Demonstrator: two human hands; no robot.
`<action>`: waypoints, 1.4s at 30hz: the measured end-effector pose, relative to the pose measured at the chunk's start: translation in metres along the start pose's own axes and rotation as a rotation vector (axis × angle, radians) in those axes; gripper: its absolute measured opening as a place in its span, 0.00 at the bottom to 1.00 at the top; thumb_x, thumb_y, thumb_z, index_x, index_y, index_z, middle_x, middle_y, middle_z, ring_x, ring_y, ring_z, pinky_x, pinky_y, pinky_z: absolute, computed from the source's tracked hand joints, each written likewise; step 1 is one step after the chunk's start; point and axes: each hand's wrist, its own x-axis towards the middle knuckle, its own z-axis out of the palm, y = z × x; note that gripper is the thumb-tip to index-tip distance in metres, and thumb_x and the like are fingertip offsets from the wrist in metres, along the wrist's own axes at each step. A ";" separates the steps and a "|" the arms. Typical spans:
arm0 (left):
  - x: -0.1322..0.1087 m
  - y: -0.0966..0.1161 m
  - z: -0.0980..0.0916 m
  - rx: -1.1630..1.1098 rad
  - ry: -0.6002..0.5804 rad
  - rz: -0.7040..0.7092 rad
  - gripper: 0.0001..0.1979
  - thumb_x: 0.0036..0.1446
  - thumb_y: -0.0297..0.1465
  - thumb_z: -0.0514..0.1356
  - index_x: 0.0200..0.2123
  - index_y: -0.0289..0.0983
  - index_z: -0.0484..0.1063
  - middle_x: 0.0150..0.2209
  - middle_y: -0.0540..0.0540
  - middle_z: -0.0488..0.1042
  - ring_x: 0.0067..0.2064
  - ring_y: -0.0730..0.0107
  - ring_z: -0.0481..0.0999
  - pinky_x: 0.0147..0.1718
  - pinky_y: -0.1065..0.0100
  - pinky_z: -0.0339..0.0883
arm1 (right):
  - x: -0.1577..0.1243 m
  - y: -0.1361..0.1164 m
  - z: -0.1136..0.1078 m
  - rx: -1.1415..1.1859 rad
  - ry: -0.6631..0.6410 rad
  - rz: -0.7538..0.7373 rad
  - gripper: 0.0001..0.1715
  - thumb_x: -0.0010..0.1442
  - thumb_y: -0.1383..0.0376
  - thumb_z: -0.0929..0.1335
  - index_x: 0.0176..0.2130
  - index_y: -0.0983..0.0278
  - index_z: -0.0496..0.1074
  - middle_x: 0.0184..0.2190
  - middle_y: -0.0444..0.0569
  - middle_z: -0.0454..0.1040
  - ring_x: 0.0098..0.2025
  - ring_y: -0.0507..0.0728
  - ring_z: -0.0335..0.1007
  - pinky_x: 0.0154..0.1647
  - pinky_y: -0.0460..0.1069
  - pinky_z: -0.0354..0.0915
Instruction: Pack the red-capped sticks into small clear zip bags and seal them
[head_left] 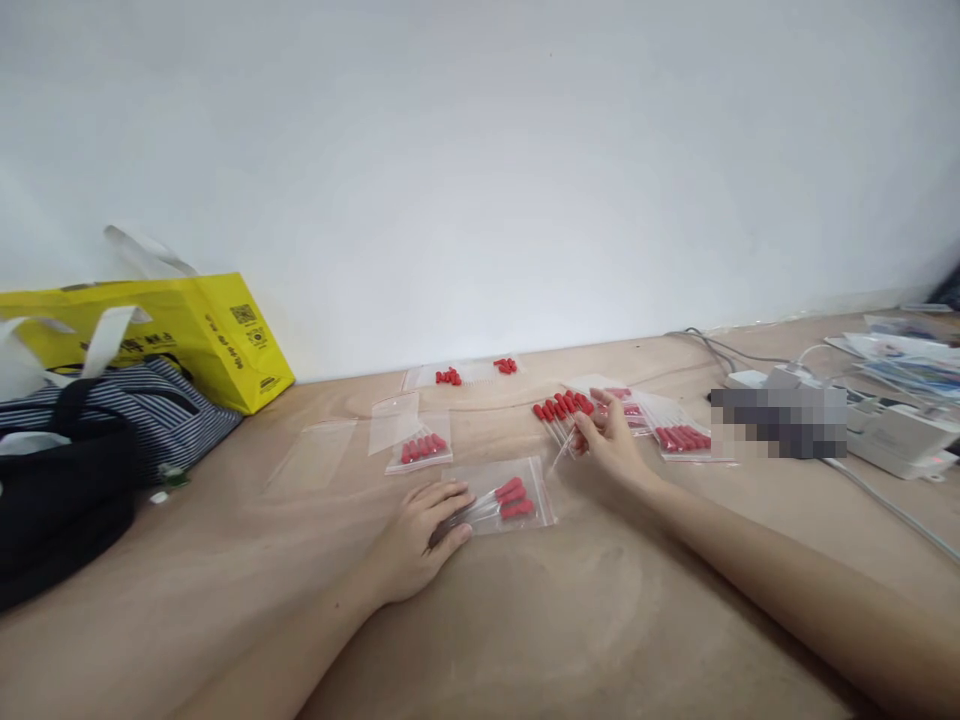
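My left hand [424,535] is on the left end of a clear zip bag [547,490], with its thumb and fingers around that end. Inside the bag lie several droppers with red rubber bulbs [516,497]. My right hand [611,445] reaches to a row of loose red-bulbed droppers [559,405], fingertips bent at the row's right end. A thin clear stem shows under those fingertips, and the fingers partly hide what they pinch. Just right of this hand lies another filled bag of droppers [682,438].
Behind my left hand lie a bag of droppers [424,450] and flat clear bags [315,455]. More red bulbs [448,377] lie near the wall. A yellow bag [247,350] and a striped bag [172,415] stand left. Power strips [900,440] and cables are right.
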 end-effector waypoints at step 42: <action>-0.001 -0.001 0.002 -0.039 0.015 -0.021 0.21 0.56 0.36 0.51 0.53 0.39 0.56 0.52 0.45 0.63 0.52 0.60 0.62 0.50 0.58 0.57 | -0.013 0.016 0.037 -0.589 -0.446 -0.086 0.11 0.48 0.61 0.66 0.20 0.65 0.72 0.24 0.46 0.71 0.30 0.53 0.65 0.33 0.48 0.59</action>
